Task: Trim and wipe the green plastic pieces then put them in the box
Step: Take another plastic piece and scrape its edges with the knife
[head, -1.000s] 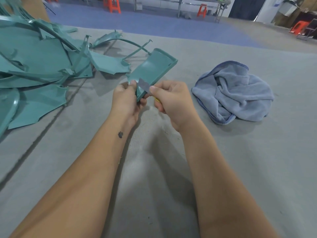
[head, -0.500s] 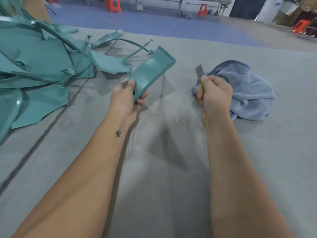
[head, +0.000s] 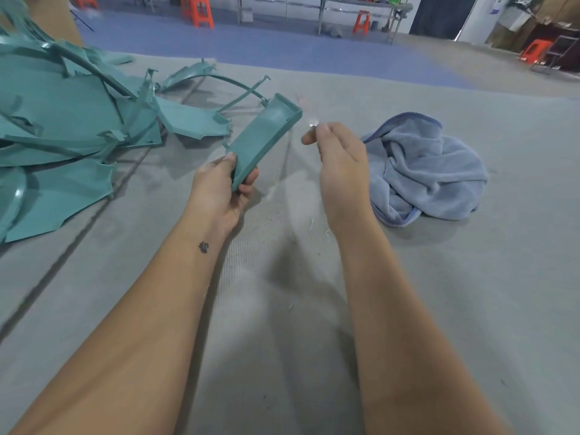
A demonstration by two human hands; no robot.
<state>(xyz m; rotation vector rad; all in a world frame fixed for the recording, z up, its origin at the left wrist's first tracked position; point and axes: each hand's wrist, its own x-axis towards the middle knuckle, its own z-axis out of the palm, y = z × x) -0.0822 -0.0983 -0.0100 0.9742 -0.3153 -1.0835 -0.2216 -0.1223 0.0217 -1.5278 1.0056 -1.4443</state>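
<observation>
My left hand (head: 224, 186) grips the green tray-shaped piece (head: 262, 141) aloft mid-scene; my right hand (head: 337, 158) pinches a blurred blade (head: 312, 123) just right of it, risking a finger nick.

Blurred blade (head: 312, 123) (barely visible); scrap pile (head: 62, 127) cut off left.

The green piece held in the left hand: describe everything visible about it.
The green piece is a long, shallow tray-like strip of matte teal plastic with raised side walls and a closed far end. It is held off the table, tilted up and away. The left hand grips its near end, thumb on top; nothing else touches it.
</observation>
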